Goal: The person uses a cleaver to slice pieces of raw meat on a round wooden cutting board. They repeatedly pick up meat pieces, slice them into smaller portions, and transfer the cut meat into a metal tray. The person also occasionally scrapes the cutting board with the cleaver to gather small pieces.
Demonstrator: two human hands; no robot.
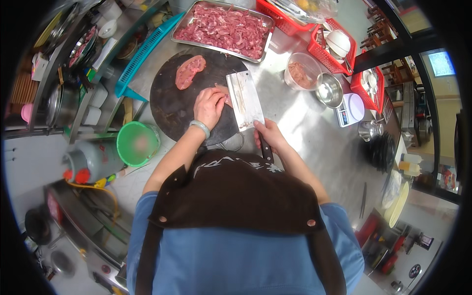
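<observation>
My right hand [269, 136] grips the dark handle of a wide cleaver [244, 99], its blade standing at the right part of a round dark chopping block [166, 110]. Against the blade's left side, a piece of raw meat [222, 88] lies under my left hand [208, 107], whose curled fingers hold it down and partly hide it. A jade-coloured bangle circles the left wrist. Farther up the block rests a larger slab of raw meat [190, 72], untouched by either hand. Beyond the block stands a metal tray [217, 49] heaped with cut raw meat [225, 27].
Right of the block on the steel table [287, 107] are a clear plastic bowl [314, 62] with meat, a metal bowl [329, 90], a kitchen scale [351, 110] and red baskets [313, 42] of dishes. On the left are a teal plastic basket [147, 51] and a green bucket [136, 143].
</observation>
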